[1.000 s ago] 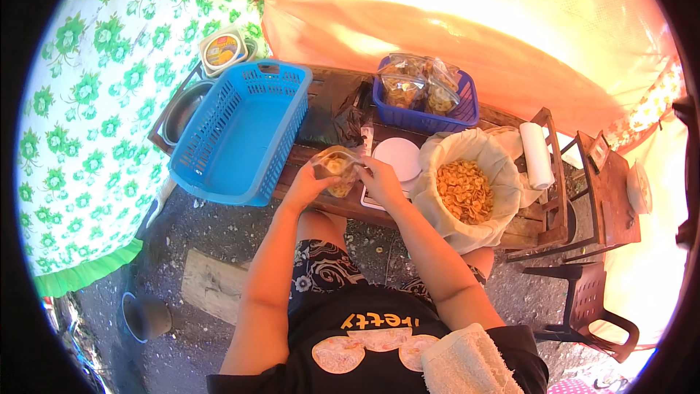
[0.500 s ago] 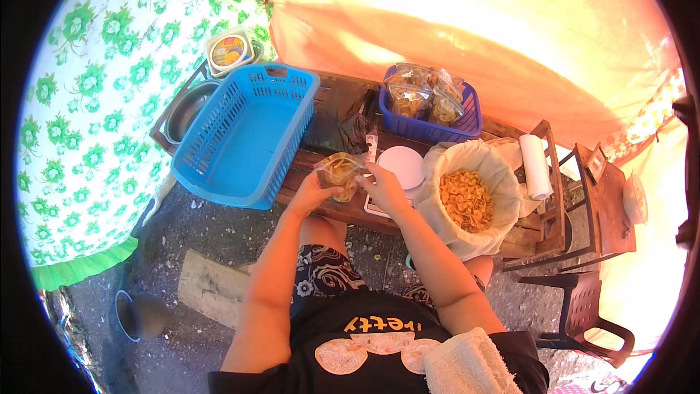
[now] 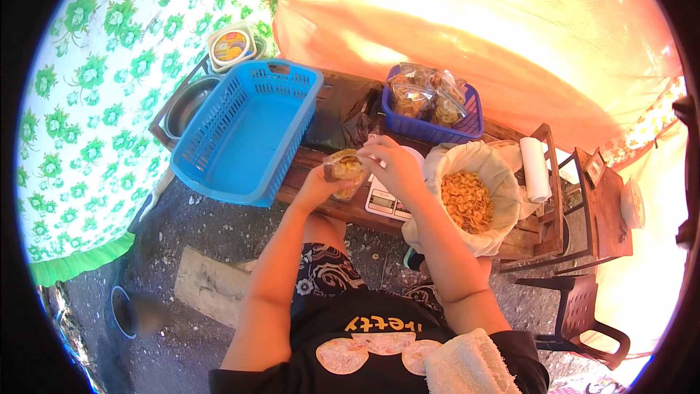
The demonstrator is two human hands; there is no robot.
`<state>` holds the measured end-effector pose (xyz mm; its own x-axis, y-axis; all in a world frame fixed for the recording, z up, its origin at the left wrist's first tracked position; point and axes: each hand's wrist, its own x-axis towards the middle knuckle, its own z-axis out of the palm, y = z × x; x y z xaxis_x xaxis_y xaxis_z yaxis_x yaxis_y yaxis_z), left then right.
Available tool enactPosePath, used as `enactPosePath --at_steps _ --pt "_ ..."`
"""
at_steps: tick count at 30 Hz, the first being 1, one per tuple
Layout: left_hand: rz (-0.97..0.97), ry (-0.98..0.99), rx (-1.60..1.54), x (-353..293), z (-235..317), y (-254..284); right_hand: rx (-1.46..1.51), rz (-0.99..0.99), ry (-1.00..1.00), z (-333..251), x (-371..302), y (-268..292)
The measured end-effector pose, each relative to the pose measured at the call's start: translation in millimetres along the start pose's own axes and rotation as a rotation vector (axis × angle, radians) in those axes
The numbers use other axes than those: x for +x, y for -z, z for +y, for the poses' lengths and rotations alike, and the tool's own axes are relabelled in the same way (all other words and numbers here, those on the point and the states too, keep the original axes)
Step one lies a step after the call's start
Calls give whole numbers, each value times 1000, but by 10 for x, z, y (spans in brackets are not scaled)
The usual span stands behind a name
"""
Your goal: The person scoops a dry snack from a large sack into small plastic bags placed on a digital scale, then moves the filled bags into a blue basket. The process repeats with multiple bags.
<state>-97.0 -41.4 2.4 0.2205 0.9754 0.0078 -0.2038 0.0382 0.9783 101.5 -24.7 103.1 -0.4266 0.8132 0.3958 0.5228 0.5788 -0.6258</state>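
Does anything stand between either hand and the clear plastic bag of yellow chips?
Nothing visible does: the left hand holds the clear plastic bag of yellow chips, and the right hand is at its upper edge.

- 1 left hand (image 3: 315,188), 1 right hand (image 3: 398,168), so 2 total
- 1 light blue basket (image 3: 244,131), 1 dark blue basket (image 3: 430,130), also 2
- 1 held chip bag (image 3: 346,166)
- 3+ basket bags (image 3: 413,101), overlapping, can't get exact
- 1 scale (image 3: 386,201)
- 1 cloth-lined tub (image 3: 505,193)
- 1 white roll (image 3: 536,169)
- 1 chair (image 3: 581,303)
- 1 bucket (image 3: 149,314)
- 1 towel (image 3: 468,365)
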Motion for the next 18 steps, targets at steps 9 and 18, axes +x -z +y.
enactPosePath --at_steps 9,18 --pt "36 30 -36 -60 -171 26 -432 -396 61 27 439 -134" --pt "57 23 2 -64 -202 -1 -748 -340 153 164 460 -476"
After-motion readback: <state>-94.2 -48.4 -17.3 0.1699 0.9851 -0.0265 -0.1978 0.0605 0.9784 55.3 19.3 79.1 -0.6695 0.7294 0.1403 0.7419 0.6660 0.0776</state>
